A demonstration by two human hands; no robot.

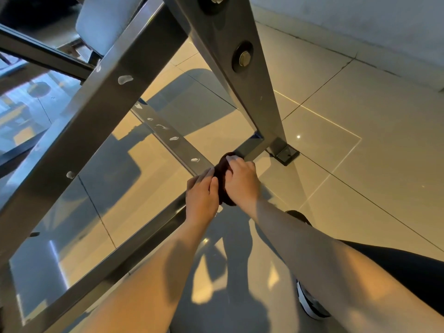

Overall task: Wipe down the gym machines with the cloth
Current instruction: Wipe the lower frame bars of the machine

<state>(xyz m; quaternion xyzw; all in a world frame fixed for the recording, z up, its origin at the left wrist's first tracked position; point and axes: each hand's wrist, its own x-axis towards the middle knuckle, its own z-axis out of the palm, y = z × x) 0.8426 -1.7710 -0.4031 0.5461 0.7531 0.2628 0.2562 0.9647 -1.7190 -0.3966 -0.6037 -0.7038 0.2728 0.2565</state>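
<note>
**Cloth on the low bar, cleaner not yet wiped**

My forearms reached down to the machine's frame. My right hand [240,181] was clenched over the dark cloth [221,169], bunched on the low bar [168,133] near the end that joins the upright post [240,68]. My left hand [201,195] lay just beside it, fingers fairly straight on the bar, thumb touching the cloth.

White blobs of cleaner [173,138] dotted the bar's far stretch and the sloping beam [96,109]. I judged they could drip onto the glossy floor [336,140] and make it slippery by my shoe [310,301]. A hard stroke toward the post could knock my knuckles. The bunched cloth could slide off the bar's edge.

No container showed anywhere.
</note>
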